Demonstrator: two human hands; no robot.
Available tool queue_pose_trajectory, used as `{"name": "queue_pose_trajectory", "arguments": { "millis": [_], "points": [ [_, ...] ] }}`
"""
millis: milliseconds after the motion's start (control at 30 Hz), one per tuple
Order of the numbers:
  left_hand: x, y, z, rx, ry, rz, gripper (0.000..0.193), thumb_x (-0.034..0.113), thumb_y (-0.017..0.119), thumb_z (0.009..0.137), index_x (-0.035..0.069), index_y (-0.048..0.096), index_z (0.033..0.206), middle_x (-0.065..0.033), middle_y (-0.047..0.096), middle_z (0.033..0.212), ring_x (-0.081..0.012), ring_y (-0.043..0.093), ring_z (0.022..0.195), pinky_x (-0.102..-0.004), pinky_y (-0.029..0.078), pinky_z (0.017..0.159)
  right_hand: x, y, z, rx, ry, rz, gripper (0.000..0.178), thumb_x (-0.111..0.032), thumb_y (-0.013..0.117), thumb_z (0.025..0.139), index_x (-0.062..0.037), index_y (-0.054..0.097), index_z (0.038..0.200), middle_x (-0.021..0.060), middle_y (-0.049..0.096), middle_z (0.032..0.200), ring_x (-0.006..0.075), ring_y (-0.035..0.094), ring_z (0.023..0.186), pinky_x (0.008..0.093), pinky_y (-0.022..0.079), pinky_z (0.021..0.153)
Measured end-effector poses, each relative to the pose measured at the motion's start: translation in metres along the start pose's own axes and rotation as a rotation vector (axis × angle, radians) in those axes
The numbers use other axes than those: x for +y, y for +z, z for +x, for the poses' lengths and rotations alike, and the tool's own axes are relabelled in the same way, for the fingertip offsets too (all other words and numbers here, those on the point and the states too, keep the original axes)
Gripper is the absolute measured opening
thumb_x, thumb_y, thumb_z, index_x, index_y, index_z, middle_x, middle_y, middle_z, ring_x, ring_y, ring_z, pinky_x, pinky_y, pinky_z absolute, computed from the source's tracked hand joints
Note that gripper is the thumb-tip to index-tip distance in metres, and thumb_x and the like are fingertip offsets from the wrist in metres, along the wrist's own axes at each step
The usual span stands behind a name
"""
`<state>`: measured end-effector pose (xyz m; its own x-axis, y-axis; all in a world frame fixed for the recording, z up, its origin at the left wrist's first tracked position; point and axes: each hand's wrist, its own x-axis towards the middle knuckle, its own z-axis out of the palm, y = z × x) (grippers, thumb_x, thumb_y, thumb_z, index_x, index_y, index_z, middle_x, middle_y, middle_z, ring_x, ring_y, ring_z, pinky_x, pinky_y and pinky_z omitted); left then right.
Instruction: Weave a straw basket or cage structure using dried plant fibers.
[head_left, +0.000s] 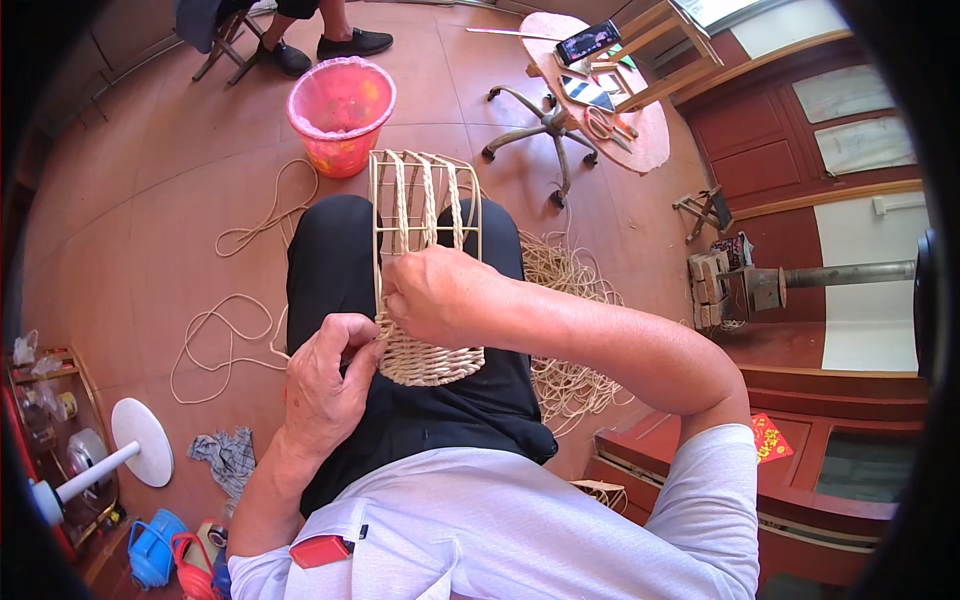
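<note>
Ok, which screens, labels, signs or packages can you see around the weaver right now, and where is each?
Phone: on the round table at top, dark slab, screen lit.
Red paper sign: on the red cabinet front at lower right, square, yellow markings.
Red tag: on the shirt pocket, bottom centre, small rounded rectangle.
White sheets: on the red door panels, upper right.

Your right hand [440, 295] covers the middle of the wicker frame [425, 215], so you can't see where the woven part meets the bare ribs. Your left hand [325, 385] hides the weave's left edge (its fingertips curl out of sight). The seated person [290, 25] at the top is cut off above the shins. Items on the left shelf [50, 420] are too small to tell.
</note>
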<state>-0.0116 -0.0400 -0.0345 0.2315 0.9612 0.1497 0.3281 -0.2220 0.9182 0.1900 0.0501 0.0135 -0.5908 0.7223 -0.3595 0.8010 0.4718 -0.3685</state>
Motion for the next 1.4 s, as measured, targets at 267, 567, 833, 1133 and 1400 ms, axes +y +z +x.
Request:
{"name": "queue_pose_trajectory", "arguments": {
  "millis": [267,567,833,1133,1400],
  "points": [
    [-0.001,0.001,0.004,0.004,0.146,0.113,0.018,-0.003,0.077,0.097,0.004,0.064,0.109,-0.0116,0.072,0.090,-0.0277,0.073,0.076,-0.0386,0.058,0.071,0.008,-0.002,0.019,-0.263,-0.391,-0.489,0.025,-0.019,0.071,0.091,0.0042,0.079,0.097,0.0212,0.079,0.084,0.0393,0.082,0.085,0.0513,0.066,0.072],
    [-0.030,-0.005,0.030,0.064,-0.205,-0.340,0.010,0.006,0.068,0.107,0.002,0.066,0.115,-0.0028,0.071,0.103,-0.0086,0.064,0.085,-0.0277,0.054,0.076,-0.015,0.001,-0.009,0.191,-0.086,-0.352,0.018,-0.014,0.071,0.095,0.0003,0.060,0.099,0.0167,0.074,0.071,0.0347,0.081,0.070,0.0461,0.062,0.057],
    [-0.027,-0.010,0.053,-0.136,-0.365,-0.523,0.047,0.004,0.063,0.106,0.003,0.050,0.151,-0.0076,0.074,0.120,-0.0075,0.066,0.083,-0.0240,0.056,0.071,-0.002,0.008,-0.006,0.247,0.014,-0.107,0.019,-0.017,0.067,0.099,0.0011,0.062,0.100,0.0235,0.074,0.073,0.0425,0.079,0.075,0.0529,0.064,0.070],
    [-0.027,-0.019,0.072,-0.286,-0.361,-0.485,0.070,0.004,0.063,0.106,-0.001,0.036,0.170,-0.0070,0.074,0.113,-0.0095,0.067,0.084,-0.0256,0.057,0.072,-0.001,0.026,-0.013,0.412,-0.021,-0.197,0.017,-0.020,0.065,0.107,-0.0055,0.059,0.102,0.0152,0.067,0.062,0.0359,0.075,0.060,0.0486,0.058,0.052],
    [-0.029,-0.022,0.087,-0.443,-0.320,-0.470,0.070,-0.001,0.060,0.101,0.000,0.040,0.168,-0.0042,0.070,0.102,-0.0089,0.064,0.082,-0.0260,0.055,0.072,0.000,0.029,-0.017,0.517,0.009,0.006,0.015,-0.016,0.073,0.103,-0.0063,0.061,0.102,0.0149,0.072,0.072,0.0361,0.077,0.069,0.0472,0.060,0.059]
  ]
}}
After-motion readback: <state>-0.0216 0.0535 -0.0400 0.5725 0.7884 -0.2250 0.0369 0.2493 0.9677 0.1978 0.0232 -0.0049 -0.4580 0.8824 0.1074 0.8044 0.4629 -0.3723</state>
